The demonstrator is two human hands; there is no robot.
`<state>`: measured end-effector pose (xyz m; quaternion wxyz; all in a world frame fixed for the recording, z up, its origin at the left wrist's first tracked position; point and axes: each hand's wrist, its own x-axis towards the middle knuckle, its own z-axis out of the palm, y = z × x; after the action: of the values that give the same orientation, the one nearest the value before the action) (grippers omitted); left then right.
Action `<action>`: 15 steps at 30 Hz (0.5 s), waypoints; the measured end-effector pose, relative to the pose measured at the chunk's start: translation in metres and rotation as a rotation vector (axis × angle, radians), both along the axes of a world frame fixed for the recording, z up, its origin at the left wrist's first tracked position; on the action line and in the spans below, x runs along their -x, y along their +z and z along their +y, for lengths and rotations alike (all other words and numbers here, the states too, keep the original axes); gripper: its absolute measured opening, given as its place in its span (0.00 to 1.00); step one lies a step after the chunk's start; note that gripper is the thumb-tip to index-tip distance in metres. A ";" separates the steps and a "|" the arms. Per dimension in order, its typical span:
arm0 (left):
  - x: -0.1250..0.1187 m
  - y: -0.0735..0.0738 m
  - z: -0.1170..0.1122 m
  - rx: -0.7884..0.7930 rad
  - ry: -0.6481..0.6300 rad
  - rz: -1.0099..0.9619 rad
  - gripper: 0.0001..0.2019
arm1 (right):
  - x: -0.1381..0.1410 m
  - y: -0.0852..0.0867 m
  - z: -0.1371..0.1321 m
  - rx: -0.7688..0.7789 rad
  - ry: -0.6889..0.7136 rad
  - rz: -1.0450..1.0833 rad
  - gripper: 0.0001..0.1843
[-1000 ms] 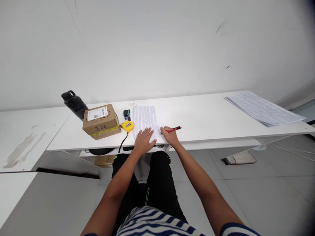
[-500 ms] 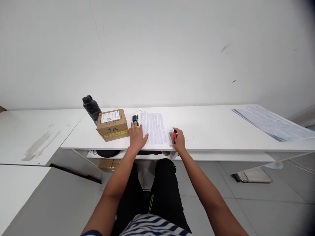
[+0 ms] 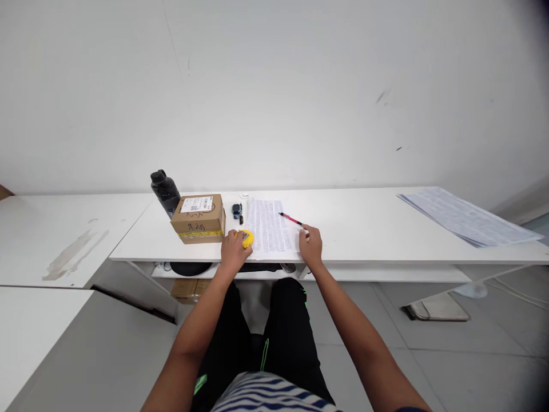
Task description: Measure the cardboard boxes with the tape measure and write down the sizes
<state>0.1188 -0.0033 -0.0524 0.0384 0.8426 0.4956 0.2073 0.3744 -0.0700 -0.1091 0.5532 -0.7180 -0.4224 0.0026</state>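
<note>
Yellow tape measure (image 3: 246, 238) sat in L hand (image 3: 234, 250), fingers curled round it, at left edge of the sheet (image 3: 268, 228); R hand (image 3: 311, 244) pinched red pen (image 3: 293, 219), fingers narrow. Any sideways L tug could've rucked the sheet, prob. Cardboard box (image 3: 197, 222) looked closed, bottle (image 3: 166, 194) capped; contents n/k.

Tabletop (image 3: 364, 226) open between right hand (image 3: 311, 245) and paper stack (image 3: 467, 217); carton (image 3: 198, 228) blocks left, room behind it unclear.
</note>
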 end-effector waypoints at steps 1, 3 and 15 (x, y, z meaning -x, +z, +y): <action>0.002 0.000 -0.005 -0.047 -0.018 -0.022 0.22 | 0.006 0.004 -0.004 -0.049 -0.007 -0.031 0.22; 0.003 0.001 -0.017 -0.160 -0.084 -0.065 0.20 | 0.024 0.012 -0.011 -0.091 0.090 -0.023 0.22; 0.069 0.029 -0.083 0.174 -0.277 -0.632 0.32 | 0.133 0.056 -0.045 -0.085 0.764 0.527 0.37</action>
<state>0.0503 -0.0865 -0.0238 0.2891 0.7897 0.3560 0.4075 0.2412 -0.1146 -0.0532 0.6301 -0.4626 -0.5014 0.3709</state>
